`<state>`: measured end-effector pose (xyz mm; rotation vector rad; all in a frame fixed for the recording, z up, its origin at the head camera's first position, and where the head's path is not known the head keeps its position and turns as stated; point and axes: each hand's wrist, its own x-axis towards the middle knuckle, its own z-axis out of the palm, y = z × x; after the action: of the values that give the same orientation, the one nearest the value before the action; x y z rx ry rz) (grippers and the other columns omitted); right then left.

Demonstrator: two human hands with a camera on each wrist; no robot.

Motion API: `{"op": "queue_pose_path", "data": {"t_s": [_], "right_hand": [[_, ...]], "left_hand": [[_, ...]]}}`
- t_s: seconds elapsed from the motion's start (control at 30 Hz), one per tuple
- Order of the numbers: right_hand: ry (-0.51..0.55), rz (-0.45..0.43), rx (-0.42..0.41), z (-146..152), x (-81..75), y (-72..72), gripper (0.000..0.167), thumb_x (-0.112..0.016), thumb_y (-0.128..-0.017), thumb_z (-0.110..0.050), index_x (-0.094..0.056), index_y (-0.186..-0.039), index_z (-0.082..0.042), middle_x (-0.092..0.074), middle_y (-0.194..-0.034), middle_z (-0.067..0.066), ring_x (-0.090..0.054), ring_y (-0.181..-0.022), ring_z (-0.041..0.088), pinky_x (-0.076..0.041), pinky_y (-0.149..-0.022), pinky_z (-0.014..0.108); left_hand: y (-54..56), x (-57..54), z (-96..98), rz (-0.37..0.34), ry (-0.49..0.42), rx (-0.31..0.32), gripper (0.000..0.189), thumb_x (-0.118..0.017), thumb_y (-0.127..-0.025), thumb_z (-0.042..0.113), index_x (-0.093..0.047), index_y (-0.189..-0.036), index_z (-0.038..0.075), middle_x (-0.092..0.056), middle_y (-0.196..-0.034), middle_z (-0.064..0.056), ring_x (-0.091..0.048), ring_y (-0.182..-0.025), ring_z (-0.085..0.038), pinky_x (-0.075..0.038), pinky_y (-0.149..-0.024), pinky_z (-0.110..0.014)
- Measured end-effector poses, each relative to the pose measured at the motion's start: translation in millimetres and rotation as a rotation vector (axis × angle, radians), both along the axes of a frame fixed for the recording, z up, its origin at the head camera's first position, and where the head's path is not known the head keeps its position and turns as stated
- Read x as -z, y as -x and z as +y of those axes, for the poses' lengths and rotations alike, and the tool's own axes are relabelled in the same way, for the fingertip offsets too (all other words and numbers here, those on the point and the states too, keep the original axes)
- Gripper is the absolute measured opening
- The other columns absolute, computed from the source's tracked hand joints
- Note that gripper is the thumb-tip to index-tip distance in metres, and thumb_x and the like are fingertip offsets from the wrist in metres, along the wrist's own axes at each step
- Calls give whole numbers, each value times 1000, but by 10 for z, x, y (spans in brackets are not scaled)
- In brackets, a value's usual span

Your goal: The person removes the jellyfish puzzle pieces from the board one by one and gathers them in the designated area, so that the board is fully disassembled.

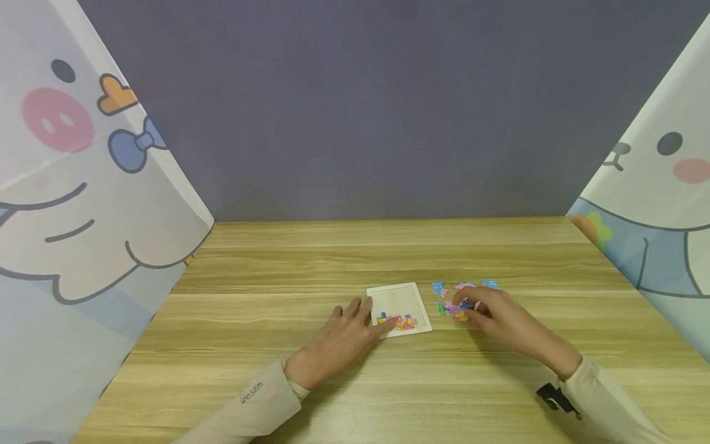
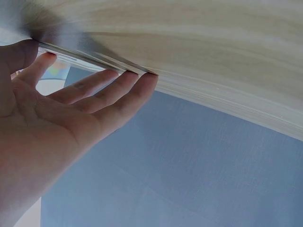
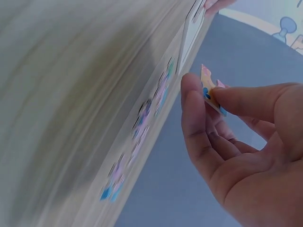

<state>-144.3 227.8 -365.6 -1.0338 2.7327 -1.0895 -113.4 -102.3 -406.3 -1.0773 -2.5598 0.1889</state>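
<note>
A white square puzzle tray (image 1: 395, 302) lies on the table, with joined, colourful jigsaw pieces (image 1: 409, 322) along its near edge. My left hand (image 1: 342, 338) rests at the tray's left side, its fingers extended. Its thumb reaches over the near edge onto the pieces. In the right wrist view, my right hand (image 3: 236, 137) pinches a jigsaw piece (image 3: 207, 89), yellow, pink and blue, between thumb and fingertips, off the table. Seen from the head, that right hand (image 1: 505, 319) is over loose jigsaw pieces (image 1: 440, 288) right of the tray and partly hides them.
The wood-grain table (image 1: 288, 259) meets a grey back panel (image 1: 383, 111). Side panels printed with cartoon animals stand at left (image 1: 111, 228) and right (image 1: 660, 203). A small black device (image 1: 556, 399) sits by the right sleeve.
</note>
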Motion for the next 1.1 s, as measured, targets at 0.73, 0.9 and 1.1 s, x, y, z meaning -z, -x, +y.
{"op": "queue_pose_path", "data": {"t_s": [0.73, 0.9, 1.1], "right_hand": [[8, -80, 167, 710, 116, -8, 24, -68, -91, 3, -60, -114, 0, -66, -80, 4, -64, -60, 9, -54, -52, 29], [-26, -221, 113, 744, 174, -9, 21, -67, -93, -1, -59, -113, 0, -62, -79, 6, -62, -59, 10, -53, -52, 29], [-117, -125, 149, 750, 205, -27, 19, -71, -91, -6, -64, -108, -7, -63, -76, -5, -58, -61, 3, -50, -52, 26]], "left_hand": [[10, -22, 2, -46, -1, -3, 48, -61, -100, 33, -49, -147, 36, -55, -132, -25, -61, -115, -42, -59, -72, -48], [-7, -31, -10, -69, -22, 6, 49, -62, -100, 31, -49, -147, 34, -54, -133, -26, -60, -115, -43, -59, -72, -50], [-13, -34, -11, -92, -17, -2, 50, -61, -100, 31, -48, -148, 34, -53, -135, -25, -59, -118, -43, -58, -75, -52]]}}
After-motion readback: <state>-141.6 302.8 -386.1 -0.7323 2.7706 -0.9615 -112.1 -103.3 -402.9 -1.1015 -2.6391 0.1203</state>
